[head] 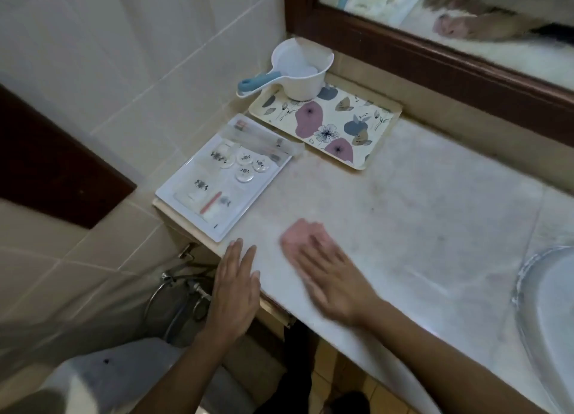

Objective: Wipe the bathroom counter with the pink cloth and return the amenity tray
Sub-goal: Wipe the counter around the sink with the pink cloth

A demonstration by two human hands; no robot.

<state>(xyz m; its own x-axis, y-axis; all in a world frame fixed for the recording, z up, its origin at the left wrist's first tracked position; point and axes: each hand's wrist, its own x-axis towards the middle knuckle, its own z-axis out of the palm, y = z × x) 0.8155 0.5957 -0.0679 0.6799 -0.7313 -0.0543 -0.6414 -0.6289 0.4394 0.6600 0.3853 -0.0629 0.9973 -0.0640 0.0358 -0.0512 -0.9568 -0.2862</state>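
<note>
Mid-wipe at lower centre: your right hand (329, 277) presses flat, fingers spread, on the pink cloth (299, 231) on the counter (403, 211), and your left hand (234, 286) lies open at the front edge. You have one cloth, one dipper (299, 71) and two trays: the floral tray (341, 124) at upper centre and the amenity tray (245, 199) at centre left. The amenity tray probably goes back once the wiping is done.

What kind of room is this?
It looks like a bathroom, maybe in a hotel. There is a sink at the right end of the counter, a mirror above it, and a white tray of small toiletries.
</note>
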